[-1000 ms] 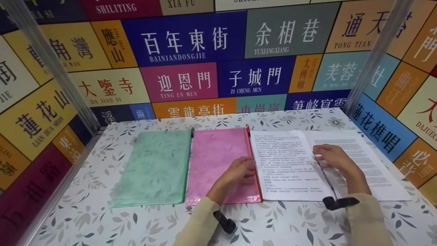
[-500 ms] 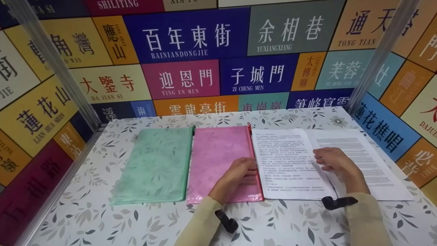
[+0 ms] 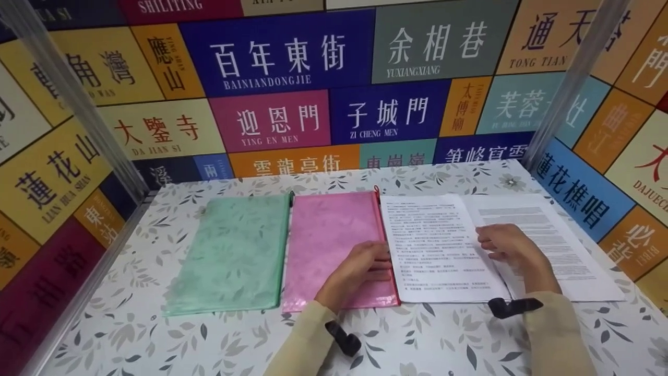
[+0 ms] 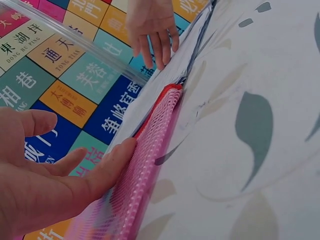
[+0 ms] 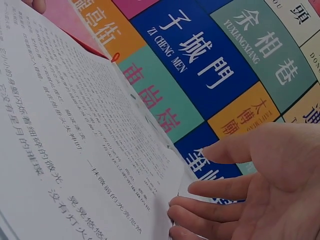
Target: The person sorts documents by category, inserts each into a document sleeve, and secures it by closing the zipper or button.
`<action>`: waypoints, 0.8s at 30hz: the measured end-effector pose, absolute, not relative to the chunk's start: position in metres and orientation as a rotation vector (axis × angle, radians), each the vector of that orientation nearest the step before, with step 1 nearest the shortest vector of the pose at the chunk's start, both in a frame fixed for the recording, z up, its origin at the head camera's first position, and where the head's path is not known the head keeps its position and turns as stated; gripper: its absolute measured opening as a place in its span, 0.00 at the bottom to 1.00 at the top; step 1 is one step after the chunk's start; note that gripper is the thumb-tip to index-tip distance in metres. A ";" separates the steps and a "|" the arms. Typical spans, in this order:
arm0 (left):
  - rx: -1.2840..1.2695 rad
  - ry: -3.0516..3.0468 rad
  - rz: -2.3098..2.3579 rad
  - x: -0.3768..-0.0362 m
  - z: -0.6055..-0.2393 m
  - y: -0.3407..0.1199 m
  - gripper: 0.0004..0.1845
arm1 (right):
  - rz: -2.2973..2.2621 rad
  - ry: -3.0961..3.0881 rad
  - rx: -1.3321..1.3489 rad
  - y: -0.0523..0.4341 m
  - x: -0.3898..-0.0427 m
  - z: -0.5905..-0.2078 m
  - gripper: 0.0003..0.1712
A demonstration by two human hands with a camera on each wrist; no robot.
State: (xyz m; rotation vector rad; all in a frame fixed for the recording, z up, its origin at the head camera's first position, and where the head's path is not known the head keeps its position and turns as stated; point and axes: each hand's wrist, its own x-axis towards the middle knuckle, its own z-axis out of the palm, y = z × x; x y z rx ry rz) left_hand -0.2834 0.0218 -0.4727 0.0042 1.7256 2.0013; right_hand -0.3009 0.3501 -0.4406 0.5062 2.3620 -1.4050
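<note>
A pink mesh zipper pouch (image 3: 329, 230) with a red zipper lies flat in the middle of the head view. My left hand (image 3: 362, 266) is at its right edge, and in the left wrist view the fingers of that hand (image 4: 60, 180) are loosely extended, one fingertip at the zipper edge. Right of the pouch lies a stack of printed sheets (image 3: 433, 250). My right hand (image 3: 511, 250) is at the stack's right edge, over the seam with a second stack of printed sheets (image 3: 569, 261). The right wrist view shows its fingers (image 5: 220, 212) apart, tips beside the page.
A green zipper pouch (image 3: 235, 250) lies left of the pink one. All rest on a leaf-patterned tabletop (image 3: 407, 344). Behind stands a wall of colored signs (image 3: 292, 57), with clear upright posts (image 3: 576, 83) at the back corners.
Both hands stay in nearly the same place. The right fingers moved slightly at the seam between the stacks. The pouches and stacks lie unchanged; the head view shifts a little.
</note>
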 end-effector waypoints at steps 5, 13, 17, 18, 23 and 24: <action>0.001 1.731 1.986 -0.283 -0.473 0.022 0.23 | -1.378 2.377 0.542 0.348 -0.303 -0.441 0.42; -0.011 1.713 1.973 -0.285 -0.473 0.021 0.26 | -1.422 2.396 0.562 0.347 -0.301 -0.443 0.42; -0.039 1.683 1.984 -0.285 -0.475 0.021 0.25 | -1.469 2.378 0.592 0.346 -0.300 -0.446 0.43; -0.042 1.679 1.988 -0.285 -0.475 0.021 0.25 | -1.463 2.383 0.600 0.346 -0.300 -0.446 0.43; -0.048 1.674 1.997 -0.284 -0.475 0.024 0.24 | -1.427 2.402 0.616 0.347 -0.300 -0.450 0.44; -0.051 1.671 1.997 -0.284 -0.475 0.024 0.25 | -1.421 2.402 0.616 0.348 -0.300 -0.450 0.44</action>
